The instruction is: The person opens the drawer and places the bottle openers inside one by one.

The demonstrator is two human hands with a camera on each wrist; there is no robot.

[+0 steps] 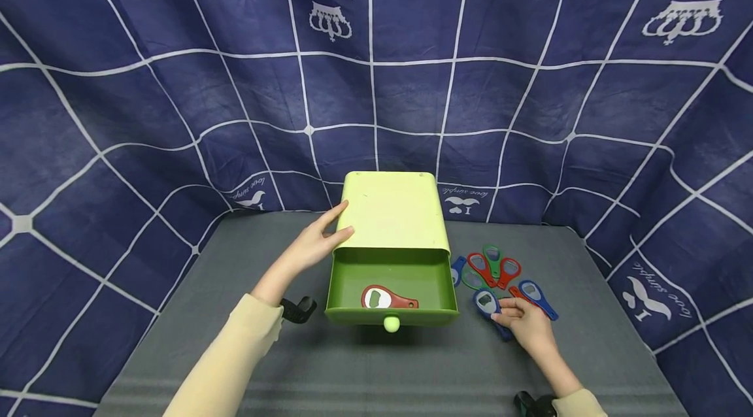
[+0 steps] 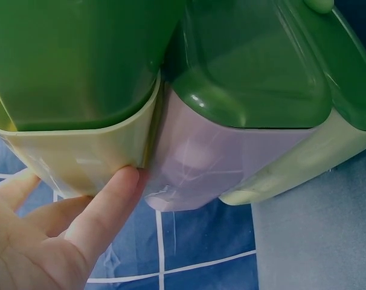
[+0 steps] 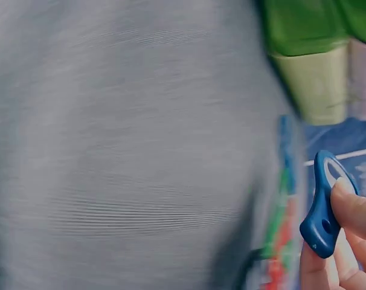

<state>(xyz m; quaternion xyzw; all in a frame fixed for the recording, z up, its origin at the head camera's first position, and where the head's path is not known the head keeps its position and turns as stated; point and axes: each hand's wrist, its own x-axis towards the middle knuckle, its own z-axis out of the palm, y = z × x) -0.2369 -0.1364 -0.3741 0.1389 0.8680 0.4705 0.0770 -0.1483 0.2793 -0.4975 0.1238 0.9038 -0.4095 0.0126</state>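
A blue bottle opener [image 1: 487, 301] is being pinched by the right hand [image 1: 525, 325], toward the right edge of the tabletop [image 1: 276, 365]; its flat form is suiting this grip. Behind it, other openers [image 1: 502, 280] are lying clustered. Leftward, the three-tier drawer unit [image 1: 394, 208] is holding a red bottle opener [image 1: 402, 302] in its pulled-out top drawer [image 1: 353, 316]. The left hand [image 1: 312, 244], fingers spread, is touching the unit's side, presumably steadying it.
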